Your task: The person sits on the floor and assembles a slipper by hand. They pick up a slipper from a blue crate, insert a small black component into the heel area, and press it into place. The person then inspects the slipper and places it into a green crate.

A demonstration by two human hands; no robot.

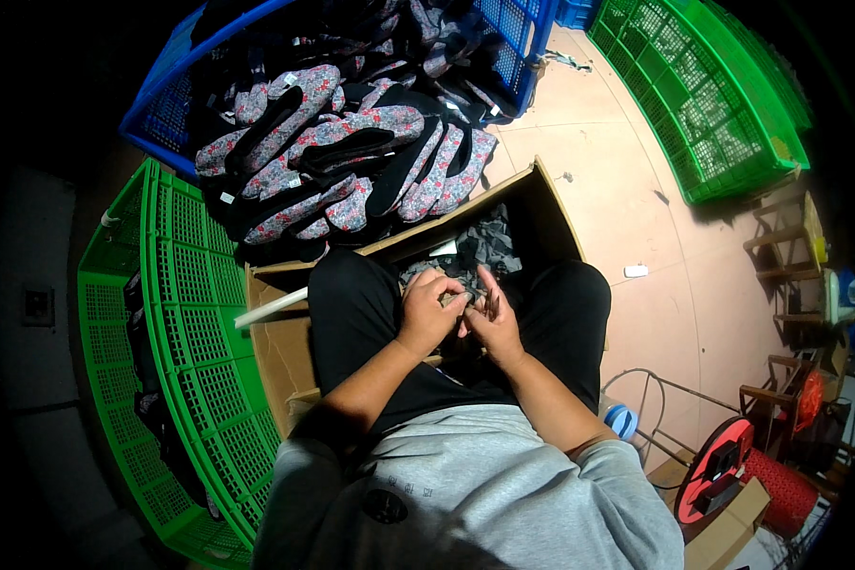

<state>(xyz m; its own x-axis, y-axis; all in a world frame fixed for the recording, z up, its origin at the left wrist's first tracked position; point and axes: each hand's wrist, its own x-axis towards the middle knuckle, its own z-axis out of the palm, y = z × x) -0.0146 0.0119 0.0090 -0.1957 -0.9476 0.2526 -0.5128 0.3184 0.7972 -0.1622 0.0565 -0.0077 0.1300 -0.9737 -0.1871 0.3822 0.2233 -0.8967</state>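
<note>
Scraps (489,242) are contained in a box (285,353), over which the left hand (430,311) and right hand (496,325) are held. Beyond it, fabric goods (356,123) are heaped in a crate (516,38); a bin (199,285) is set left, a basket (693,104) far right.

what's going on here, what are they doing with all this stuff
A seated person has the left hand and right hand close together over a box of dark grey scraps. The fingertips seem to pinch something small, too hidden to make out. Ahead, floral items with black linings are heaped in and over the near side of a blue crate. Green crates stand on both sides.
</note>
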